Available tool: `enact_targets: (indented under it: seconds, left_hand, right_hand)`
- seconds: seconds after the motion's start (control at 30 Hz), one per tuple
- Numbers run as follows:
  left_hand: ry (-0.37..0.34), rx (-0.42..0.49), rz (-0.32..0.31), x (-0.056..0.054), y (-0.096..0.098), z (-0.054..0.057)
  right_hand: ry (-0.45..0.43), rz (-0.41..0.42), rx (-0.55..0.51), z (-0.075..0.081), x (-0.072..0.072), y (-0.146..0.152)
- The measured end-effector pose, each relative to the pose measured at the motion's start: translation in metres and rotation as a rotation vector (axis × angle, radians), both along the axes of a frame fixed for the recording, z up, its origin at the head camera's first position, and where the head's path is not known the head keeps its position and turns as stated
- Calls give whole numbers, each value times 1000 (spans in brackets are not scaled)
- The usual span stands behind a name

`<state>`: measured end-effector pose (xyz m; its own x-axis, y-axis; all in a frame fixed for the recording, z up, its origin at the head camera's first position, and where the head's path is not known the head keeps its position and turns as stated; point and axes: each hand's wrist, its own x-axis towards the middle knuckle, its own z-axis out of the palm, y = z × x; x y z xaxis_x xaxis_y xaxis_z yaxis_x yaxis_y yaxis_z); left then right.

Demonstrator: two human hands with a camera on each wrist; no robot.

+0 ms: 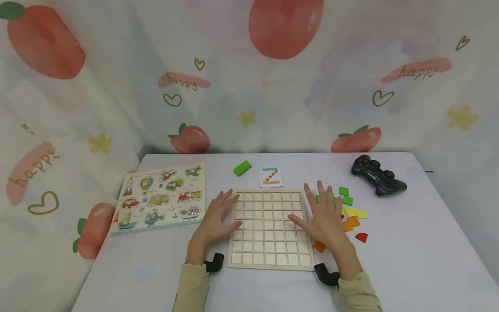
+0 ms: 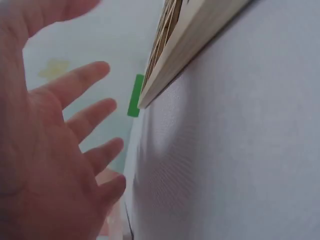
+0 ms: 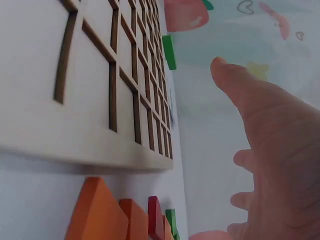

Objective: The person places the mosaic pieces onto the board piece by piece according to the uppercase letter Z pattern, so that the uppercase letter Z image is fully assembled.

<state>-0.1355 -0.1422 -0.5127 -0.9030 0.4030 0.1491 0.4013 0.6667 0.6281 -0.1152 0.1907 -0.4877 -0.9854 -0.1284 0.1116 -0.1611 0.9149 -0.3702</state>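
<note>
A wooden grid board (image 1: 270,235) with pale square cells lies flat on the white table. My left hand (image 1: 215,220) is at its left edge, fingers spread and holding nothing; the left wrist view shows this hand (image 2: 55,130) beside the board's side (image 2: 180,50). Over the right edge my right hand (image 1: 325,220) is spread too, its thumb above the cells. Small tiles lie partly beneath and to the right of it: green (image 1: 348,200), yellow (image 1: 361,214), orange (image 1: 353,221) and red (image 1: 361,237). In the right wrist view, orange tiles (image 3: 97,215) sit along the board's rim (image 3: 90,155).
Behind the board are a green block (image 1: 242,168) and a small pattern card (image 1: 270,177) with a coloured grid. A vehicle picture puzzle (image 1: 157,197) lies at the left. At the back right is a black game controller (image 1: 378,175). A printed curtain hangs behind the table.
</note>
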Motion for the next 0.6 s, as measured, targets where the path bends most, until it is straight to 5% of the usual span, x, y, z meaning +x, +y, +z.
enact_targets:
  seconds: [0.33, 0.6]
  left_hand:
    - [7, 93, -40, -3, -8, -19]
    - [46, -3, -35, -4, -5, -24]
  right_hand:
    - [-9, -50, -121, 9, -5, 37]
    - [-113, -122, -80, 9, -26, 60]
